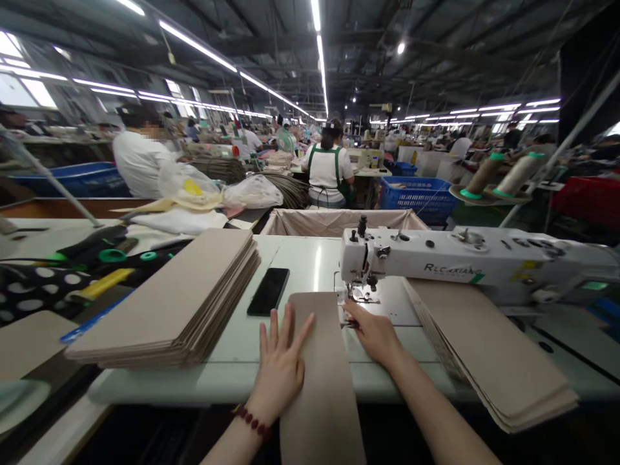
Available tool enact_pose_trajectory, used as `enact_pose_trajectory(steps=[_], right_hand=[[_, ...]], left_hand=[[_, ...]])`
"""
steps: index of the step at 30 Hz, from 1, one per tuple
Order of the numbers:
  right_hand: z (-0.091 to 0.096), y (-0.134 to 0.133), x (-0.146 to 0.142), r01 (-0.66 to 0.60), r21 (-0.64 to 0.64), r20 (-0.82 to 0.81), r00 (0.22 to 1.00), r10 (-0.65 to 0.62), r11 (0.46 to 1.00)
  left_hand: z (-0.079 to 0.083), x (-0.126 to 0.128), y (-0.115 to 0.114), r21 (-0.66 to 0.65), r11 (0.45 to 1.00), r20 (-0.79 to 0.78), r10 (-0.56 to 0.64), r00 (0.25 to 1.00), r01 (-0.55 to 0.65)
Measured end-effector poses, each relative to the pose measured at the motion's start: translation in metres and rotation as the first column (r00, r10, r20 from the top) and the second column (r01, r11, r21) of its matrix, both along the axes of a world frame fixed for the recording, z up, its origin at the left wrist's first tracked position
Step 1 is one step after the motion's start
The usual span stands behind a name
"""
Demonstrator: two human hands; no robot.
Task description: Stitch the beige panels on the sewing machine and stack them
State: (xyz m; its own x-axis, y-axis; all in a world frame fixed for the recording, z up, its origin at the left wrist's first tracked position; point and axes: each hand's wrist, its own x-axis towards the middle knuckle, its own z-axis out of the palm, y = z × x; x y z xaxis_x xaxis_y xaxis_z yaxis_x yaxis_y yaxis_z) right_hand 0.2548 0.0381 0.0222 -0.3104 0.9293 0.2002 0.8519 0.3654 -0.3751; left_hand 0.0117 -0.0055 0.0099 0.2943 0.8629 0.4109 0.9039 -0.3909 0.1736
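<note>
L hand [279, 368] lies w/ fingers spread on the beige panel [323, 374], which sits on the worktop [232, 349] just L of the sewing machine [416, 258] & runs past the near edge. R hand [380, 337] is apart from the L one, fingers bent in by the needle area, can't tell if they're pinching anything. Phone [269, 292] lies btwn panel & L stack [177, 297]; R stack [489, 345] is partly under the machine arm.

One head-worn camera looks forward and down (from close above) over the sewing table [237, 342].
</note>
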Motion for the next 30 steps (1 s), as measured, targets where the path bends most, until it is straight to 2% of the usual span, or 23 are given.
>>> enact_pose_trajectory(steps=[2, 5, 10, 16, 30], right_hand=[[-0.007, 0.012, 0.002, 0.002, -0.009, 0.042, 0.999, -0.002, 1.000], [-0.015, 0.012, 0.008, 0.028, -0.019, 0.081, 0.996, -0.026, 0.999], [-0.025, 0.005, 0.014, 0.081, -0.027, 0.112, 0.991, -0.077, 0.996], [-0.028, 0.008, 0.013, 0.086, -0.001, 0.101, 0.991, -0.085, 0.996], [-0.029, 0.011, 0.013, 0.079, -0.027, 0.134, 0.988, -0.074, 0.997]], left_hand=[[0.001, -0.002, 0.008, -0.086, 0.990, -0.073, -0.114, 0.991, 0.108], [0.000, -0.004, 0.020, -0.234, 0.939, -0.080, -0.275, 0.958, 0.251], [0.006, 0.009, 0.037, -0.305, 0.903, -0.008, -0.319, 0.948, 0.301], [0.008, 0.023, 0.053, -0.349, 0.875, 0.013, -0.353, 0.935, 0.336], [0.009, 0.025, 0.056, -0.363, 0.867, 0.047, -0.347, 0.937, 0.340]])
